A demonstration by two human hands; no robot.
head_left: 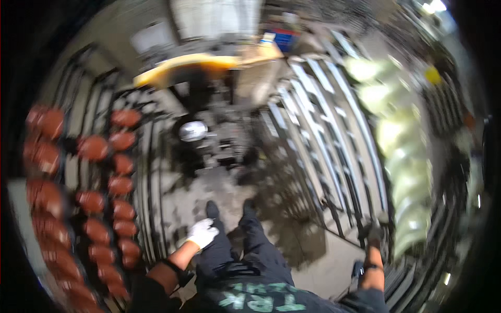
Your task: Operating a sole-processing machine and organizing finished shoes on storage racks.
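Two gloved hands; right grip unresolved

The dark-gloved right hand point(373, 233), blurred, is positioned at the near end of the metal rack point(365, 123), near the pale green parts point(404, 141). Contact, and whether its fingers are clenched or released, cannot be determined. The white-gloved left hand point(202, 233) has loosely bent, released fingers, beside the left thigh. Motion blur softens the yellow curved object point(198, 61). The lower edge truncates the red-brown parts point(94, 148). Floor point(193, 193) extends between both sides.
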